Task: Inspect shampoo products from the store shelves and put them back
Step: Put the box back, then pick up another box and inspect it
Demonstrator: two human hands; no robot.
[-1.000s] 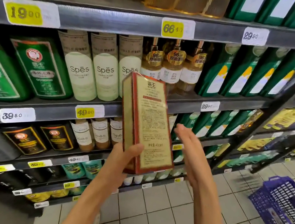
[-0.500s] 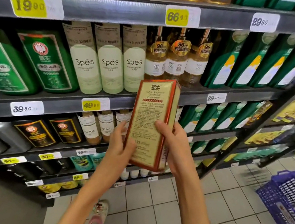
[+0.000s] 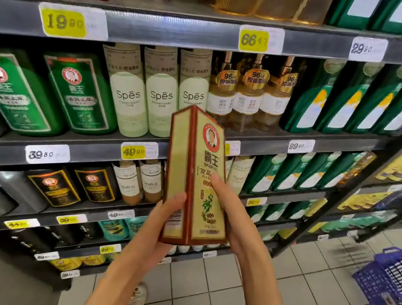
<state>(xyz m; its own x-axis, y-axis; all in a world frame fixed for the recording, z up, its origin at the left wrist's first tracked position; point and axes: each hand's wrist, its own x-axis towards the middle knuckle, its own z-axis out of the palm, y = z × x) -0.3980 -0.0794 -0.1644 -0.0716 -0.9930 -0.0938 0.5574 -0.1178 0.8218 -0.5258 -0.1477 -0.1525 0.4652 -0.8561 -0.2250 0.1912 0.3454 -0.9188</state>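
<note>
Head view, read left to right. At the left of the frame I see two green shampoo bottles (image 3: pixel 80 92) standing on the dark shelf (image 3: pixel 93 150). Three pale bottles marked "Spēs" (image 3: pixel 160 91) stand just beside them to the right.

Centre frame: the left hand (image 3: pixel 158 225) grips the lower left corner of the shampoo box (image 3: pixel 205 158). Its thumb is curled onto the narrow side face by the barcode, and its fingers are hidden behind. The box, gold with red edging, is held upright in front of the shelves. One vertical edge is turned toward me, so the side and the front face both show. The right hand (image 3: pixel 234 220) holds the box's lower right side with the thumb laid along the front face. I cannot tell how its other fingers lie.

Right of centre, amber pump bottles (image 3: pixel 250 95) and green pouches (image 3: pixel 340 103) fill the same shelf. At the lower right a blue basket (image 3: pixel 391 287) sits on the tiled floor (image 3: pixel 304 291).
</note>
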